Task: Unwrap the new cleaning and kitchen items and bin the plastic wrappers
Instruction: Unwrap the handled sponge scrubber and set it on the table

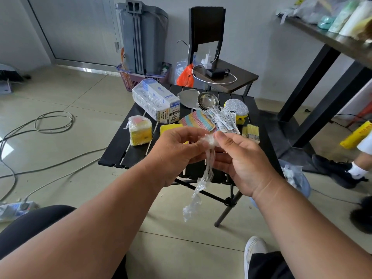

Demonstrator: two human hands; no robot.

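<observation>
Clear plastic wrapper [207, 158] was pinched between both hands above the black folding table [118, 156], its crumpled tail dangling. The left hand [173, 156] gripped one side, the right hand [239, 160] the other, while wrapped yellow sponges [140, 132] sat left and the blue bin [300, 184] stood right.

1. A black slatted worktop [124, 156] stands on the tiled floor, under and beyond the hands.
2. Left of the hands: wrapped sponges [140, 129]; farther off, a wrapped box pack [156, 100].
3. Beyond the hands: striped cloth [196, 119], spatula [188, 97], ladle [207, 100], sachets [223, 119].
4. Beyond the right hand: scourer [236, 106], brush [251, 132].
</observation>
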